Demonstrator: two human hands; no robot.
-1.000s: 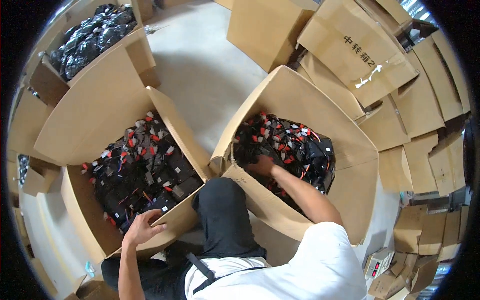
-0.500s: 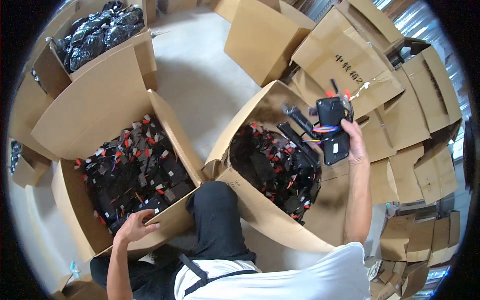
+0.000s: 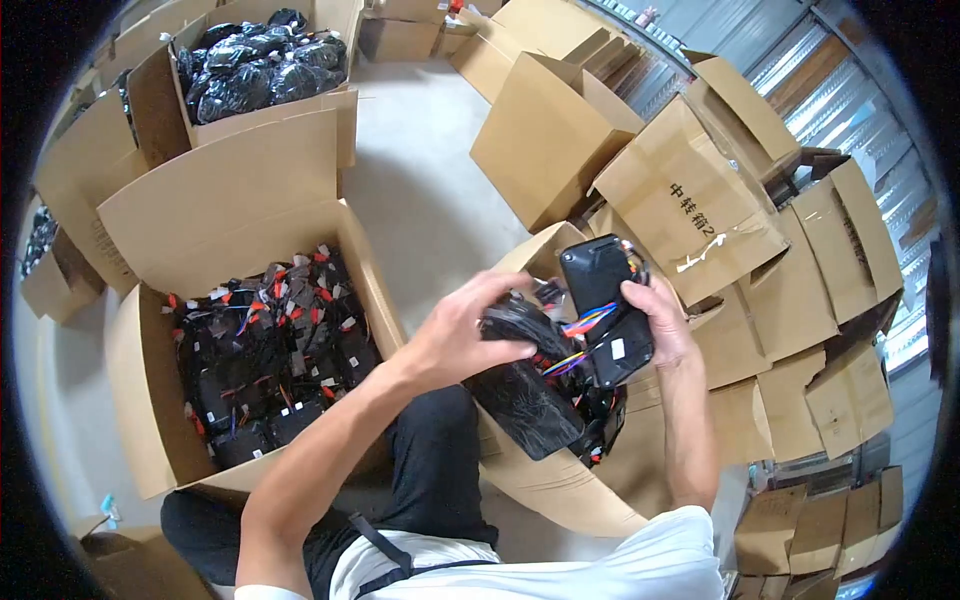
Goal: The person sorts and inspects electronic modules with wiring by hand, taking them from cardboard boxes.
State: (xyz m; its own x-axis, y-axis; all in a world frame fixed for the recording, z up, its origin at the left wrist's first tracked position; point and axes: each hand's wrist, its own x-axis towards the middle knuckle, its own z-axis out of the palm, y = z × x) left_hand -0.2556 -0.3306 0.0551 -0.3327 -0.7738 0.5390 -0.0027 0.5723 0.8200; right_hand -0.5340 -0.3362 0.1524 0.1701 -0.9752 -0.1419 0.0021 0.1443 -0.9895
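My right hand [image 3: 660, 318] is closed around black flat rectangular units [image 3: 597, 277] above the right carton. Orange, blue and purple wires [image 3: 590, 320] run from them to the left. My left hand [image 3: 455, 335] reaches across over the right carton with its thumb and fingers spread on either side of a black plastic-wrapped piece [image 3: 522, 322]. I cannot tell whether they touch it. Below hangs or lies a larger black wrapped slab [image 3: 525, 408]. More dark parts in the right carton [image 3: 560, 480] are mostly hidden by my hands and the pieces.
An open carton [image 3: 140, 400] at left holds many black units [image 3: 270, 350] with red and white connectors. Behind it, another carton has black plastic bags [image 3: 260, 75]. Stacked cardboard boxes [image 3: 690, 190] line the right side. My knee [image 3: 435, 430] rises between the two near cartons.
My left hand has moved from the left carton's near edge across to the right carton. My right hand has brought the black units lower and leftward. The view has shifted.
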